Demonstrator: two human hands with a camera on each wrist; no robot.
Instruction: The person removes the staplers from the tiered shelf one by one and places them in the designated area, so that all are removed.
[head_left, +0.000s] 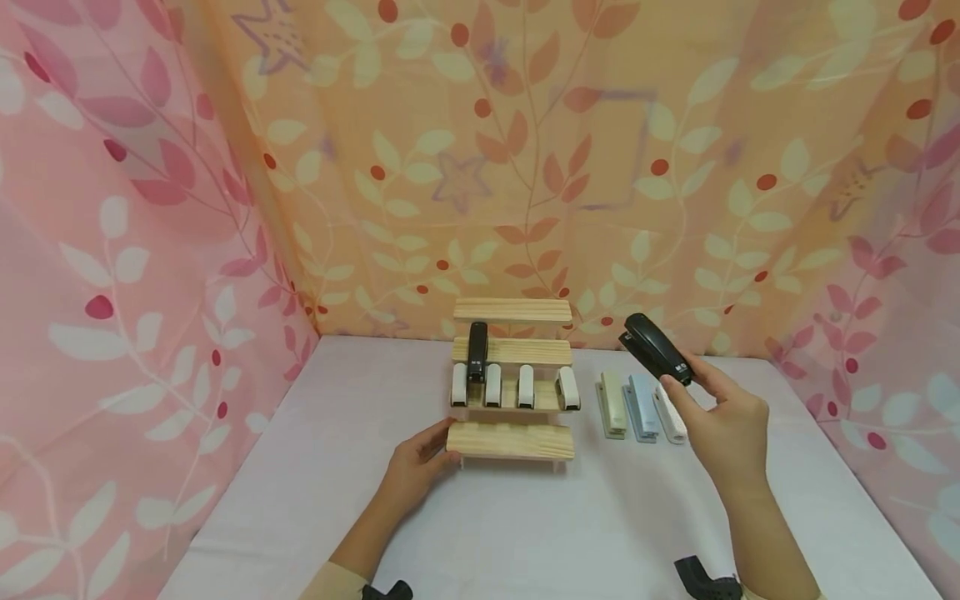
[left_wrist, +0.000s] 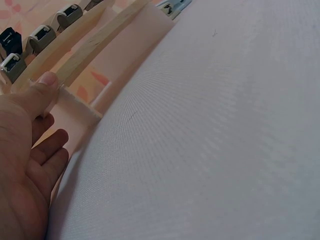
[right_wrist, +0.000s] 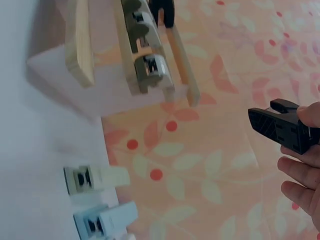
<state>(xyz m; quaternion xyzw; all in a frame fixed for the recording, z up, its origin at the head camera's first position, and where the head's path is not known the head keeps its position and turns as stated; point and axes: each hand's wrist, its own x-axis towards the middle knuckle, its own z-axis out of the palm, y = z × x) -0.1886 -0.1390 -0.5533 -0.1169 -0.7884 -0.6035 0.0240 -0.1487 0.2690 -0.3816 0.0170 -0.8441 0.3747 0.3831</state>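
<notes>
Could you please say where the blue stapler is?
In the head view, the blue stapler sits right of the wooden rack, between a green stapler and a white stapler.

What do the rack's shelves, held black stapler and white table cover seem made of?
Rack shelves: pale, smooth-looking wood; grain streaks show.
Held black stapler: probably plastic, faintly glossy; soft highlights show.
White table cover: likely matt fabric; fine, weave-like lines.

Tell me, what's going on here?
A person's right hand holds a long black stapler in the air, right of a pale wooden stepped rack. The left hand grips the left end of the rack's front board. The rack carries four white staplers and a second black stapler. A pale green stapler, a pale blue stapler and a white stapler rest on the white table.
</notes>
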